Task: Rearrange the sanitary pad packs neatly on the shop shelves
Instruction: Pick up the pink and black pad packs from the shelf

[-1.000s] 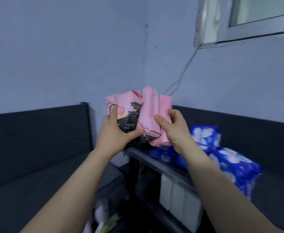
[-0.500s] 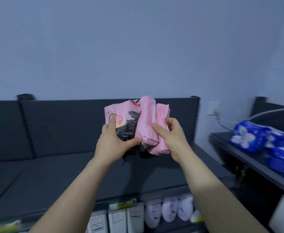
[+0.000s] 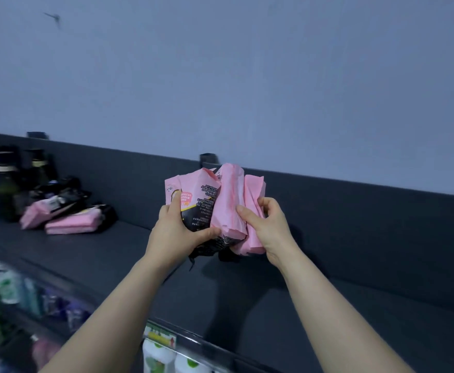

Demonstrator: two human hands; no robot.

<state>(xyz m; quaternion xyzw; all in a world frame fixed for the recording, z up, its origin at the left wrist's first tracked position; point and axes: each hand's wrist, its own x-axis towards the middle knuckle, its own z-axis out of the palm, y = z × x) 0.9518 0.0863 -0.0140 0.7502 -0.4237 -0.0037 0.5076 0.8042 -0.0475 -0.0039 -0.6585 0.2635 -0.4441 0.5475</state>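
Wall (image 3: 220, 76): plain and bare, and it filled the whole upper half of the view.
Shelf (image 3: 113, 254): dark top shelf that ran from the left edge down to the right, with a low back panel (image 3: 355, 211) along its rear edge.
Bottles (image 3: 5, 181): dark ones, blurred, that stood at the shelf's left end.
Lower goods (image 3: 166, 359): white containers below the shelf's front edge, too blurred to name.
Bundle (image 3: 220, 205): several pink pad packs pressed together side by side, long axis upright and tops leaning slightly right. It was held over the middle of the shelf, close to the back panel, and its lower end looked clear of the shelf.
Pile (image 3: 67, 219): more pink and black packs that lay flat and askew near the left end, well apart from the bundle.
Left hand (image 3: 177, 232): wrapped round the left pack with the black printed face, thumb hooked under the front. It was the hand nearer the pile.
Right hand (image 3: 269, 227): thumb laid across the pink middle pack, fingers curled behind the right-hand one.
Key relation: the bundle sat squarely between both palms, the pile off to the left along the shelf.
Next call: probably carry it left or set it down upright against the back panel, both hands squeezing so the soft packs don't fan out.
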